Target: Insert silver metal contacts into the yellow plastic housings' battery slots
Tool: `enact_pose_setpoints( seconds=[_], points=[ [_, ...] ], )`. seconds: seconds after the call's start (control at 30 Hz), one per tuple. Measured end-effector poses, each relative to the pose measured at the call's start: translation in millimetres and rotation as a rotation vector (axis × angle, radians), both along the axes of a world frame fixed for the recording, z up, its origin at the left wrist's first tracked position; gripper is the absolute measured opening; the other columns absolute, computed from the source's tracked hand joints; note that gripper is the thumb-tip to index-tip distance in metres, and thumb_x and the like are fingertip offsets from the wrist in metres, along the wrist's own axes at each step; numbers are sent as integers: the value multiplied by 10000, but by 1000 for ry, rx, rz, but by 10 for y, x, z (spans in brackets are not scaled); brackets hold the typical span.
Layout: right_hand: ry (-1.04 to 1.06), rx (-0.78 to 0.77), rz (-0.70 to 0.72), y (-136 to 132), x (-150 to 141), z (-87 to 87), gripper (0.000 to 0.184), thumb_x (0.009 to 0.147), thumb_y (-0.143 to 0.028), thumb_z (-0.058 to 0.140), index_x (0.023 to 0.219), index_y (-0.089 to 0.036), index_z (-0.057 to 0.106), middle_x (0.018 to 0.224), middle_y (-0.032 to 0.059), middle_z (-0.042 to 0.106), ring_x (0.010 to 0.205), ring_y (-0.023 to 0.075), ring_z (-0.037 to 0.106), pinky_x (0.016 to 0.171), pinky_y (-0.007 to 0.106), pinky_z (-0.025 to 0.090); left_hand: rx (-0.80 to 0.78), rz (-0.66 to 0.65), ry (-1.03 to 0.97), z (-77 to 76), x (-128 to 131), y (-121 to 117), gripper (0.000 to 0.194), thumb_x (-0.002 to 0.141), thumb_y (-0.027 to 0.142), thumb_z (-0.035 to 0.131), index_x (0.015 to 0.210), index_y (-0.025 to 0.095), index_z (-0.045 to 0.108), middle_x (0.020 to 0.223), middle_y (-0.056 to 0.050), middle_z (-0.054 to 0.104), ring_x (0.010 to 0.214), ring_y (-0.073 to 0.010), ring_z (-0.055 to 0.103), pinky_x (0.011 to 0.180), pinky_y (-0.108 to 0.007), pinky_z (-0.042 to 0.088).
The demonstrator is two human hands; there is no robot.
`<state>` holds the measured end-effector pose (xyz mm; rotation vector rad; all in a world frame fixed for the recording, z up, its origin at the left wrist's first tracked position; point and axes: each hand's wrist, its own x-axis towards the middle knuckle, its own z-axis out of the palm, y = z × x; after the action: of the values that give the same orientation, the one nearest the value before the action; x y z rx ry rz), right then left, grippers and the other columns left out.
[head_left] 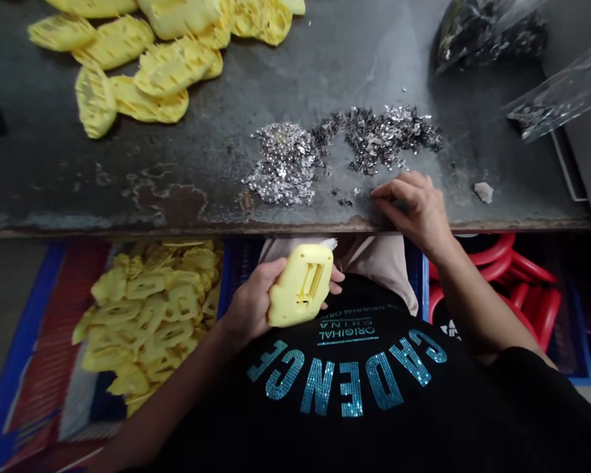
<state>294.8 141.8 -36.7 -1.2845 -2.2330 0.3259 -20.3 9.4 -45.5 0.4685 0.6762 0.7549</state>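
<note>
Gripping a yellow moulded plastic piece [300, 286] in my left hand [249, 305], fingers wrapped around it below the bench edge, while my right hand [414, 210], fingers loosely curled, rests on the steel bench [128, 197] beside a heap of silver sequins [285, 161]. One careless sweep could push them over the edge. At upper right, a clear plastic bag [556, 89] holds more sequins [525, 117]; at lower left, a red-and-blue woven mat [39, 328] carries a pile of yellow pieces [148, 322].
</note>
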Motion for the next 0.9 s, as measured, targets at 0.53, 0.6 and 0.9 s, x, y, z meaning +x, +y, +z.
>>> enact_pose_setpoints(
  seconds=[0.53,0.6,0.9],
  points=[
    [-154,85,-15,17,47,-56,188,1165,-298,642,1226,-309,819,1175,53,823,1130,298,704,1017,496,480,-123,175,-99,77,8,43,651,1122,760,681,1397,201,871,1358,-142,908,1271,-299,892,1010,-427,763],
    [-89,113,-151,172,337,-34,221,1149,-252,634,1259,-301,819,1262,71,825,1192,304,717,1054,511,510,-131,167,-87,74,22,64,611,1139,730,672,1385,211,882,1329,-130,917,1239,-302,903,989,-437,770],
    [-125,-65,-267,1124,785,-61,406,1067,-338,827,1456,-229,780,1517,174,763,1397,379,662,1230,584,511,-193,145,53,68,124,138,643,1066,766,739,1370,224,904,1266,-142,927,1100,-364,923,839,-433,794]
  ],
)
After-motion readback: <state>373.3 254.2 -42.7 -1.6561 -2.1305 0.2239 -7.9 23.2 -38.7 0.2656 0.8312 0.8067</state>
